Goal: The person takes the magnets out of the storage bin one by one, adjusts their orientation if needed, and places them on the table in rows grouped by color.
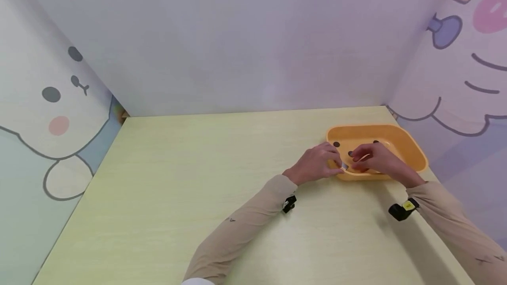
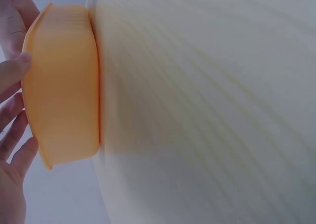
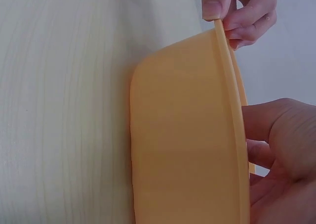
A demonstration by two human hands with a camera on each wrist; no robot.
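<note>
An orange tray with dark round spots inside stands at the right of the table. At its front-left corner my left hand pinches a small bluish-grey piece, its kind too small to tell. In the right wrist view, this left hand is at the tray rim, thumb on the near side and fingers beyond. My right hand hovers over the tray's front part with bent fingers, close to the left fingertips. From the right wrist, the right hand's fingertips are hidden behind the tray wall.
The pale yellow wooden table reaches up to a plain back wall. Cartoon-printed side walls border it left and right. The tray lies near the table's right edge. A dark wrist camera hangs below the right sleeve.
</note>
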